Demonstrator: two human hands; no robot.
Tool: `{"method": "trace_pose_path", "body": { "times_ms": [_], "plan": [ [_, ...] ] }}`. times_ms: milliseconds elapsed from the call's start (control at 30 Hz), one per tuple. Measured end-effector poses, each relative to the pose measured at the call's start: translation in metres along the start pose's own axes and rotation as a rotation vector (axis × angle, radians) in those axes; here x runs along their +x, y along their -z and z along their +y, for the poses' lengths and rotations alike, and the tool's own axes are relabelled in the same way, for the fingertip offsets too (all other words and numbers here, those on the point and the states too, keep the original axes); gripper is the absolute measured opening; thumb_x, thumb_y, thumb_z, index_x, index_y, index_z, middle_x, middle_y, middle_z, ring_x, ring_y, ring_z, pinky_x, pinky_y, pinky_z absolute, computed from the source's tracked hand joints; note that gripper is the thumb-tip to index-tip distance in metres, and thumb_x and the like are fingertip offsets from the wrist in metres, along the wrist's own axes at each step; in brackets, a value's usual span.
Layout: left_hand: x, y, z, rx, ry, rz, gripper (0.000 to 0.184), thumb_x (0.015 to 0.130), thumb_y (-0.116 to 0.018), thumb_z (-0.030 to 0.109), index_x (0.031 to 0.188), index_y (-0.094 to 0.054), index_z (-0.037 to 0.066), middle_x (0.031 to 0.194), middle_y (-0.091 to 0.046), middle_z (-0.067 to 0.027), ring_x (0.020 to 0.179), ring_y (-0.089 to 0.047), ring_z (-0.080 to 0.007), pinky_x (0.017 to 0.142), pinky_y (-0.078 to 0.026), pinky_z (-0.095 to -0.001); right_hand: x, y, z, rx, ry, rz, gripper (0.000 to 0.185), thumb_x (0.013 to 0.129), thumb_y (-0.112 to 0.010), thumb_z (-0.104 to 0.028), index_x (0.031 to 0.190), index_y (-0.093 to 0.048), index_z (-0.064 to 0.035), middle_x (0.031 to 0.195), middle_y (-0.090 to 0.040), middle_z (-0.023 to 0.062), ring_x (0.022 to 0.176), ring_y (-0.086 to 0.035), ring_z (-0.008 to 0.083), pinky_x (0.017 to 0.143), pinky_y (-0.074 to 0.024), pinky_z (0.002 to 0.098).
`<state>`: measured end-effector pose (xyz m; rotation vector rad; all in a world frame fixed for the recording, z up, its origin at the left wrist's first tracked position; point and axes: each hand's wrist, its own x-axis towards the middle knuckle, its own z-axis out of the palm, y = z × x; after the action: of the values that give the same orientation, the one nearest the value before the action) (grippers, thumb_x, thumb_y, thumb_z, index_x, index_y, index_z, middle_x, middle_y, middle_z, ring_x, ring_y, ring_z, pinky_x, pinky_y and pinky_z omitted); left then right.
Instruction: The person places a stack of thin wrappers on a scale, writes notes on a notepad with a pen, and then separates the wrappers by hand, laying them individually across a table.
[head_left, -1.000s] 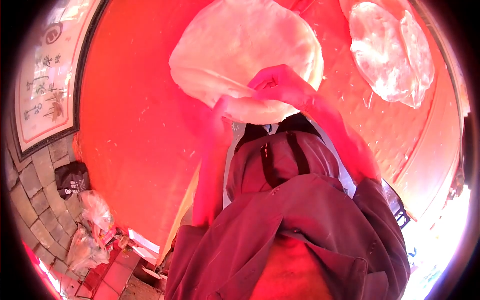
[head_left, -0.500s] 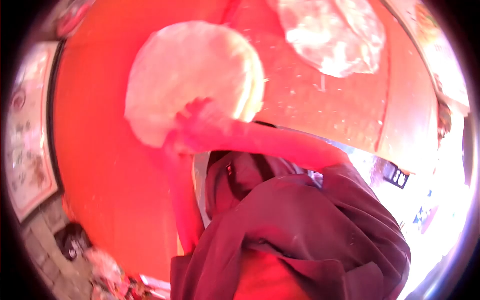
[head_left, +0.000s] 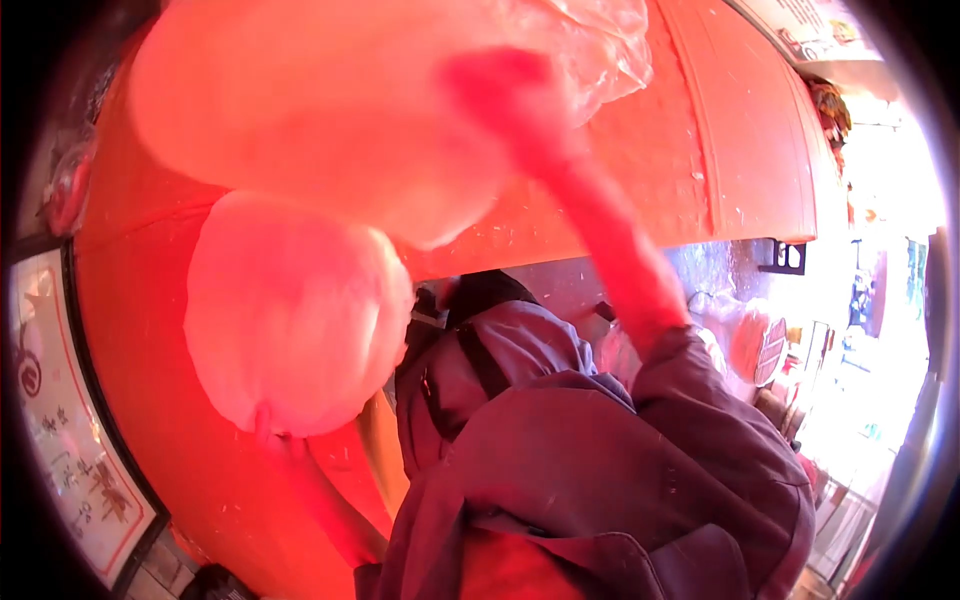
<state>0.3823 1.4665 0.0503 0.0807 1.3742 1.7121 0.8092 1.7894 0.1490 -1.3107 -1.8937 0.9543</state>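
Note:
A round, pale, flat sheet (head_left: 290,310), which looks like dough, lies on the red table (head_left: 650,170) at centre left. My left hand (head_left: 275,432) is at its lower edge, with a finger on top and the rest hidden under or behind the edge. Higher up, a second large pale sheet (head_left: 320,100) is blurred and stretches across the top of the view. My right hand (head_left: 510,90) is over its right part, smeared by motion, so its fingers cannot be made out. Clear crinkled plastic (head_left: 610,50) shows just beyond that hand.
A framed sign with writing (head_left: 75,430) stands along the left edge. To the right, past the table edge, are a black crate (head_left: 785,257) and a plastic bag (head_left: 750,340). A dark bag (head_left: 215,583) lies at the lower left.
The view has swung right. My hands, earlier together at the round sheet's near edge, are now apart: the right has moved up and away to a second sheet, the left stays at the first.

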Motion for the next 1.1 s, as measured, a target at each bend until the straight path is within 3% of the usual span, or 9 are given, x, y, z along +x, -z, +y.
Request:
{"method": "trace_pose_path", "body": {
  "times_ms": [200,367,400,467,633,767,867,1000,1100],
  "plan": [
    [-0.004,0.005,-0.005,0.028,0.078,0.009,0.045,0.096,-0.059,0.009,0.139,-0.047,0.008,0.129,-0.057,-0.0077,0.115,-0.057,-0.0223,0.094,-0.05,-0.0388,-0.107,0.185,0.156,0.391,-0.584,0.552,0.022,0.09,-0.059,-0.024,0.093,-0.062,-0.0027,0.075,-0.063,0.0107,0.064,-0.063,0.0244,0.058,-0.0508,0.0326],
    [-0.015,0.003,-0.006,0.064,0.109,0.021,0.046,0.096,-0.06,0.008,0.14,-0.047,0.009,0.131,-0.057,-0.0074,0.117,-0.056,-0.0219,0.095,-0.05,-0.0383,-0.247,0.14,0.257,0.693,-0.954,0.624,0.022,0.093,-0.058,-0.019,0.104,-0.065,-0.0017,0.082,-0.068,0.0123,0.068,-0.067,0.0251,0.061,-0.0547,0.0306],
    [-0.017,0.006,-0.003,0.071,0.112,0.023,0.047,0.096,-0.06,0.008,0.14,-0.047,0.009,0.132,-0.056,-0.0074,0.117,-0.056,-0.0219,0.095,-0.05,-0.0382,-0.251,0.111,0.243,0.762,-0.949,0.676,0.03,0.095,-0.055,-0.027,0.098,-0.063,0.0015,0.078,-0.069,0.0176,0.062,-0.068,0.026,0.049,-0.0503,0.0342],
    [-0.019,0.011,0.004,0.077,0.105,0.02,0.047,0.096,-0.06,0.008,0.141,-0.047,0.009,0.133,-0.056,-0.0072,0.117,-0.055,-0.0217,0.096,-0.049,-0.038,-0.215,0.082,0.142,0.711,-1.192,0.635,0.027,0.097,-0.059,-0.026,0.105,-0.064,-0.0004,0.076,-0.068,0.0142,0.059,-0.066,0.0257,0.051,-0.0522,0.0326],
    [-0.022,0.018,0.023,0.072,0.074,-0.062,0.048,0.095,-0.061,0.008,0.142,-0.047,0.01,0.135,-0.055,-0.0069,0.118,-0.055,-0.0214,0.097,-0.049,-0.0375,-0.129,-0.003,0.029,0.569,-0.621,0.064,0.033,0.095,-0.067,-0.027,0.112,-0.066,0.0009,0.084,-0.069,0.0075,0.075,-0.065,0.0139,0.063,-0.052,0.028],
    [-0.01,0.001,0.015,0.026,0.054,-0.222,0.049,0.095,-0.062,0.008,0.142,-0.047,0.01,0.137,-0.055,-0.0067,0.119,-0.054,-0.0211,0.097,-0.048,-0.0371,-0.082,-0.097,-0.074,0.367,-0.2,-0.527,0.049,0.081,-0.079,-0.02,0.124,-0.063,-0.002,0.103,-0.07,0.0104,0.087,-0.066,0.0172,0.079,-0.055,0.0318],
    [-0.013,-0.038,0.017,0.071,0.03,-0.247,0.046,0.095,-0.063,0.009,0.138,-0.049,0.008,0.13,-0.058,-0.0065,0.112,-0.057,-0.0199,0.092,-0.05,-0.0359,-0.081,-0.175,-0.118,0.298,0.14,-0.519,0.057,0.074,-0.085,-0.024,0.124,-0.065,-0.0052,0.109,-0.069,0.0107,0.095,-0.065,0.0194,0.079,-0.0558,0.0329],
    [-0.027,-0.082,0.03,0.151,-0.003,-0.312,0.041,0.094,-0.064,0.011,0.133,-0.052,0.005,0.12,-0.062,-0.0063,0.103,-0.061,-0.0181,0.085,-0.052,-0.0343,-0.078,-0.203,-0.117,0.452,-0.035,-0.676,0.041,0.077,-0.079,-0.018,0.113,-0.069,-0.001,0.091,-0.071,0.0164,0.089,-0.069,0.0211,0.077,-0.055,0.0341],
    [-0.031,-0.089,0.035,0.192,0.002,-0.305,0.039,0.093,-0.065,0.012,0.129,-0.054,0.003,0.112,-0.065,-0.0062,0.096,-0.065,-0.0168,0.08,-0.054,-0.0331,-0.09,-0.214,-0.117,0.312,-0.074,-0.48,0.03,0.082,-0.071,-0.011,0.111,-0.069,-0.0017,0.09,-0.072,0.012,0.08,-0.07,0.0191,0.072,-0.0562,0.0328]
  ]
}}
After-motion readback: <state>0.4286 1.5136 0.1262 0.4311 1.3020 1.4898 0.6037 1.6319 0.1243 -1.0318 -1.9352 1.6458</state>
